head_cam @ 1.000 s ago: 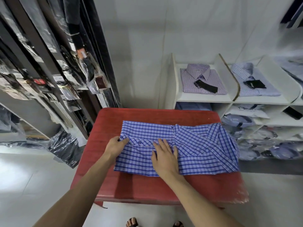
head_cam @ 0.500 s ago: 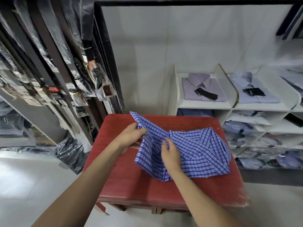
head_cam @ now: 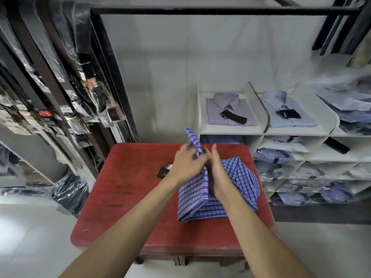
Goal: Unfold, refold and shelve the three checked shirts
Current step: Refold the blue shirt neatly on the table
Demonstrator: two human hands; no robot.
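On the red tabletop [head_cam: 124, 189], a small black tag [head_cam: 165, 171] lies left of the left hand [head_cam: 185, 164], which pinches a raised flap of the blue-and-white checked cotton shirt [head_cam: 243, 177]. The right hand [head_cam: 217, 171], fingers straight and together, presses edge-on into the crease. If that press slips, the fold could skew.

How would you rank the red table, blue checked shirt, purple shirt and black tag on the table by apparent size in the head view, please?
1. Red table
2. Blue checked shirt, nearer the camera
3. Purple shirt, farther off, so true size against the blue one is unsure
4. Black tag
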